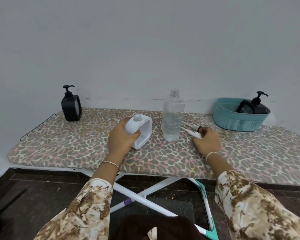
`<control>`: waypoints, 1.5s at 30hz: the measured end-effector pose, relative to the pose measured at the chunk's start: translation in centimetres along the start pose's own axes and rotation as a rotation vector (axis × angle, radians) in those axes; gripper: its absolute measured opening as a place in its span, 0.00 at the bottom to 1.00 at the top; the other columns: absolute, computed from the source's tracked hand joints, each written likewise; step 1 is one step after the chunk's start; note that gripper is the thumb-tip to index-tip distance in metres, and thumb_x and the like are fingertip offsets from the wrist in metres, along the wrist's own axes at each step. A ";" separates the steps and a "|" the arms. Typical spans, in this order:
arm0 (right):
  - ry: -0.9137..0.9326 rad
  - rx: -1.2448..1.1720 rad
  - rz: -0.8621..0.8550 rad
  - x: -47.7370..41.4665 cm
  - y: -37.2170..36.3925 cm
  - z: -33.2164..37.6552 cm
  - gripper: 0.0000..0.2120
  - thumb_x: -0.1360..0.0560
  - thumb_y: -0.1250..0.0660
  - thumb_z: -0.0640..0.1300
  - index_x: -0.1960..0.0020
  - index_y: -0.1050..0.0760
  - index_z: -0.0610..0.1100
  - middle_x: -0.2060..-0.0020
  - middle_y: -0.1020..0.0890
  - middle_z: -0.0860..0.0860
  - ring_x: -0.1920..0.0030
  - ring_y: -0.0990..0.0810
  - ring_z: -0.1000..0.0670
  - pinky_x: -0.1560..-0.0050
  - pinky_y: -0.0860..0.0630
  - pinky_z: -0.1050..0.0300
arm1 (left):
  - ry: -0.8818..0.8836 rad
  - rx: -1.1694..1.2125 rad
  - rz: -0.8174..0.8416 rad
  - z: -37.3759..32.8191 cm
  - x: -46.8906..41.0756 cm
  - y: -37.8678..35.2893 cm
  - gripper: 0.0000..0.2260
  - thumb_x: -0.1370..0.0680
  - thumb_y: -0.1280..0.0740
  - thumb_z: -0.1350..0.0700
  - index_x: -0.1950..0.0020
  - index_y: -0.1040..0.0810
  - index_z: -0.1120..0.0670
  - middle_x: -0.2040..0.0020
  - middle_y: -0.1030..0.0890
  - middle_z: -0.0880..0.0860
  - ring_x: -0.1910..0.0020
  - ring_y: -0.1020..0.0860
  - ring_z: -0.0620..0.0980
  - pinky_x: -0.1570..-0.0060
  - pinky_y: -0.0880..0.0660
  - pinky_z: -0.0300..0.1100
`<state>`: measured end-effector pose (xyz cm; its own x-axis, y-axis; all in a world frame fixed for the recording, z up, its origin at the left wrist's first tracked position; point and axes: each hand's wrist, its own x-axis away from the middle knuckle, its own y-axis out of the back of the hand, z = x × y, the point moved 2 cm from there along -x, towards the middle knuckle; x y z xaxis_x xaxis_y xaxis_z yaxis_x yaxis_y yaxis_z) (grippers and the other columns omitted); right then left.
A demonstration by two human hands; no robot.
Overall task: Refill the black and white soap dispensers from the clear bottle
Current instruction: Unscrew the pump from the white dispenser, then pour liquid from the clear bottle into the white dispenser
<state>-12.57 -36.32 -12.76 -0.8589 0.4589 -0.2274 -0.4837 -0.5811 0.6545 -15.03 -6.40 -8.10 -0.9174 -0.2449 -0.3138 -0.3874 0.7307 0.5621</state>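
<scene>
Step in hand: we judge that the white dispenser is being made ready for filling; its neck is open and its pump is out.
Left hand: our left hand [121, 137] grips the white dispenser [142, 130] round its side, fingers curled, thumb at the front window. The dispenser leans a little and rests on the ironing board [59, 144], at the centre of the frame.
Right hand: our right hand [207, 142] lies on the board at centre right, fingers curled round the head of the pump [194, 134]. The pump's thin tube points away toward the clear bottle.
Clear bottle: the clear bottle [172, 118] stands upright just right of the white dispenser, without cap, about half full as far as we can tell.
Black dispenser: the black dispenser [71, 105] stands at the left end of the board, pump on, well apart from the hands.
Basket: a teal basket [232, 122] at the right holds another black pump bottle [255, 106].
Next move: we think the right hand must put the pump down and take the clear bottle. The left hand must keep the white dispenser upright, because its mouth is narrow and the pour can easily miss.
</scene>
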 end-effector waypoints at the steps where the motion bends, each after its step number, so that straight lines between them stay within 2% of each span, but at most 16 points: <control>1: 0.008 -0.007 -0.013 0.1 0.0 0.3 0.20 0.31 0.28 0.50 0.41 0.26 0.46 0.46 0.19 0.47 0.47 0.22 0.45 0.46 0.25 0.52 | 0.000 0.001 0.000 0.0 0.0 0.0 0.25 0.30 0.25 0.48 0.35 0.26 0.46 0.43 0.20 0.50 0.49 0.21 0.53 0.51 0.21 0.51; 4: 0.096 -0.115 -0.051 0.8 -0.1 1.5 0.28 0.31 0.29 0.52 0.33 0.31 0.47 0.40 0.24 0.48 0.39 0.25 0.45 0.36 0.29 0.43 | -0.003 0.003 -0.007 0.2 -0.1 -0.1 0.25 0.30 0.25 0.47 0.35 0.26 0.46 0.43 0.19 0.50 0.49 0.21 0.53 0.51 0.21 0.51; 6: 0.167 -0.205 -0.054 1.3 -0.4 2.7 0.32 0.30 0.30 0.51 0.29 0.35 0.45 0.35 0.28 0.48 0.36 0.29 0.46 0.33 0.31 0.45 | -0.003 0.000 -0.016 0.3 0.0 -0.3 0.25 0.30 0.25 0.47 0.34 0.26 0.46 0.43 0.19 0.50 0.49 0.20 0.53 0.52 0.21 0.50; 9: 0.213 -0.300 0.057 2.0 -1.1 4.8 0.41 0.31 0.27 0.53 0.25 0.42 0.44 0.29 0.35 0.47 0.30 0.35 0.48 0.29 0.36 0.50 | -0.001 0.013 -0.022 0.4 0.1 -0.5 0.26 0.30 0.26 0.46 0.34 0.26 0.45 0.43 0.19 0.49 0.49 0.20 0.52 0.53 0.21 0.50; 12: 0.245 -0.371 0.124 2.4 -1.8 7.4 0.46 0.35 0.22 0.54 0.26 0.43 0.43 0.30 0.34 0.49 0.31 0.34 0.50 0.31 0.35 0.54 | -0.001 0.022 -0.024 0.3 0.3 -0.7 0.25 0.30 0.26 0.47 0.34 0.26 0.45 0.43 0.20 0.49 0.48 0.20 0.53 0.52 0.21 0.50; 15: 0.190 -0.486 0.076 2.3 -2.5 9.3 0.43 0.37 0.20 0.47 0.29 0.39 0.43 0.37 0.29 0.51 0.37 0.29 0.51 0.40 0.33 0.63 | -0.019 0.022 -0.026 0.2 0.5 -0.7 0.25 0.30 0.26 0.47 0.34 0.27 0.45 0.43 0.20 0.49 0.48 0.21 0.53 0.52 0.21 0.50; 17: 0.128 -0.517 0.047 2.3 -3.1 9.8 0.42 0.35 0.21 0.46 0.29 0.39 0.43 0.35 0.29 0.49 0.36 0.29 0.50 0.39 0.32 0.61 | -0.029 0.016 -0.027 0.3 0.5 -0.7 0.26 0.30 0.26 0.46 0.34 0.27 0.45 0.43 0.20 0.50 0.48 0.21 0.53 0.52 0.21 0.51; 21: 0.042 -0.503 0.044 1.4 -4.3 9.9 0.42 0.35 0.21 0.46 0.28 0.40 0.45 0.34 0.28 0.47 0.34 0.29 0.46 0.34 0.31 0.52 | -0.039 0.007 -0.019 0.6 0.4 -0.7 0.28 0.30 0.26 0.47 0.32 0.28 0.45 0.41 0.20 0.49 0.46 0.21 0.53 0.50 0.21 0.52; 24: -0.006 -0.484 0.046 0.6 -4.8 9.9 0.38 0.36 0.21 0.49 0.33 0.37 0.47 0.39 0.25 0.47 0.38 0.25 0.45 0.38 0.27 0.50 | -0.034 0.016 0.005 0.8 -0.1 -0.5 0.28 0.31 0.25 0.47 0.32 0.28 0.46 0.41 0.20 0.49 0.45 0.22 0.52 0.49 0.22 0.52; 28: -0.023 -0.491 0.025 0.4 -5.1 10.1 0.29 0.34 0.24 0.48 0.38 0.33 0.47 0.48 0.25 0.51 0.43 0.23 0.45 0.44 0.27 0.55 | -0.017 0.026 -0.001 1.2 -0.6 0.0 0.28 0.32 0.25 0.48 0.33 0.27 0.47 0.41 0.20 0.49 0.45 0.22 0.52 0.49 0.22 0.51; 32: 0.086 -0.461 0.034 0.8 -5.0 10.9 0.27 0.32 0.25 0.46 0.38 0.32 0.45 0.45 0.23 0.49 0.44 0.24 0.47 0.44 0.26 0.54 | -0.002 0.016 -0.066 2.0 -1.0 0.7 0.25 0.32 0.25 0.49 0.36 0.26 0.49 0.45 0.20 0.49 0.49 0.22 0.51 0.56 0.24 0.45; 36: 0.281 -0.336 0.121 1.2 -4.7 12.2 0.26 0.32 0.26 0.43 0.38 0.32 0.45 0.48 0.24 0.51 0.51 0.25 0.50 0.53 0.28 0.59 | 0.006 0.038 -0.080 2.4 -1.6 1.2 0.25 0.31 0.25 0.50 0.36 0.26 0.49 0.46 0.20 0.49 0.52 0.24 0.49 0.60 0.30 0.40; 40: 0.459 -0.108 0.222 1.3 -4.6 13.4 0.25 0.32 0.28 0.43 0.38 0.32 0.45 0.49 0.22 0.49 0.53 0.23 0.48 0.59 0.26 0.55 | -0.023 0.018 -0.079 2.4 -1.7 0.7 0.26 0.32 0.26 0.49 0.34 0.27 0.48 0.44 0.21 0.50 0.48 0.22 0.52 0.56 0.26 0.44; 45: 0.551 0.116 0.251 1.5 -4.6 14.5 0.30 0.33 0.29 0.41 0.34 0.35 0.44 0.46 0.23 0.46 0.51 0.23 0.45 0.60 0.29 0.55 | -0.002 -0.003 -0.106 2.3 -1.4 0.4 0.28 0.32 0.27 0.46 0.33 0.27 0.47 0.45 0.21 0.50 0.48 0.23 0.52 0.53 0.23 0.49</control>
<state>-9.21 -23.25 -5.65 -0.9199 -0.1153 -0.3748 -0.2604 -0.5351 0.8037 -13.66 -4.32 -9.24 -0.8713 -0.3194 -0.3726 -0.4821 0.6991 0.5281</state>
